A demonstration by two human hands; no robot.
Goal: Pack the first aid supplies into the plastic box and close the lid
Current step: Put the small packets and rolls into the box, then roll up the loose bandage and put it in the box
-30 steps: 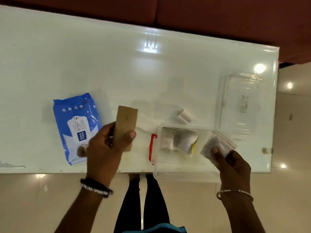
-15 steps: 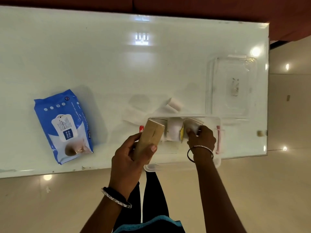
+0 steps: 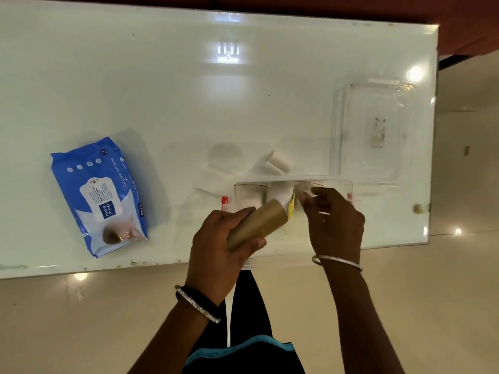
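The clear plastic box (image 3: 280, 178) with red side latches sits at the table's near edge, with white rolls and a yellow-edged item (image 3: 291, 209) inside. My left hand (image 3: 216, 252) grips a tan bandage roll (image 3: 258, 224), tilted with its end over the box's left part. My right hand (image 3: 333, 222) hovers over the box's right part, fingers apart and slightly blurred, holding nothing that I can see. The clear lid (image 3: 375, 130) lies flat on the table behind the box to the right. Two white gauze rolls (image 3: 278, 161) rest just behind the box.
A blue pack of wet wipes (image 3: 100, 195) lies on the white glossy table (image 3: 189, 90) at the left. A folded white gauze piece (image 3: 209, 179) sits left of the rolls. The table's near edge runs just under my hands; a tiled floor lies below.
My left hand has carried the tan roll rightward over the box. My right hand set the white packet into the box and has lifted back with its fingers apart.
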